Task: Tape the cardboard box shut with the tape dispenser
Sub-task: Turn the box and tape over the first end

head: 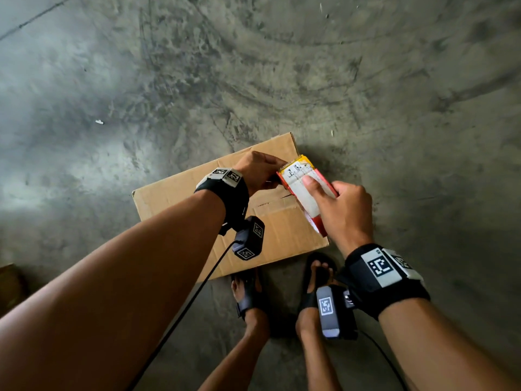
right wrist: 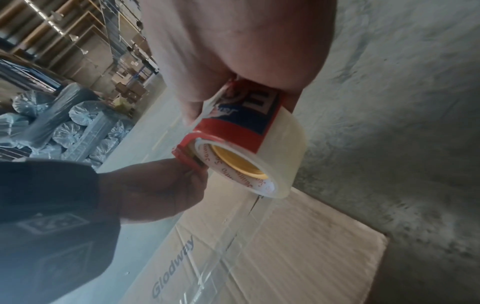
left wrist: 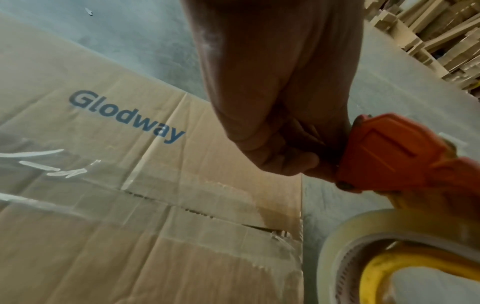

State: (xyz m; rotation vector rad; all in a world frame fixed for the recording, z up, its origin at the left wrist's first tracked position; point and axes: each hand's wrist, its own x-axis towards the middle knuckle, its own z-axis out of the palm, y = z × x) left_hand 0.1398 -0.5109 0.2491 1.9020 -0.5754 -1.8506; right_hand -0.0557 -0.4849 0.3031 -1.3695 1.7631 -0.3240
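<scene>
Right grip [head: 335, 204] clasped the tape dispenser [head: 306, 190] at centre frame; left grip [head: 258, 172] pinched its cutter end above the cardboard box [head: 174, 193]; tearing cleanly probably needed taut tape.

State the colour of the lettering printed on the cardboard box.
Blue lettering on the cardboard box, clearest from the left wrist.

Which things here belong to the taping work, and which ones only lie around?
Belong to the job:
- brown cardboard box printed "Glodway", clear tape already over its seam
- red and yellow tape dispenser with clear tape roll
- right hand gripping the dispenser
- left hand pinching its red end

Just lying about:
- stacked cardboard sheets
- plastic-wrapped rolls
- small white scrap on the concrete floor
</scene>
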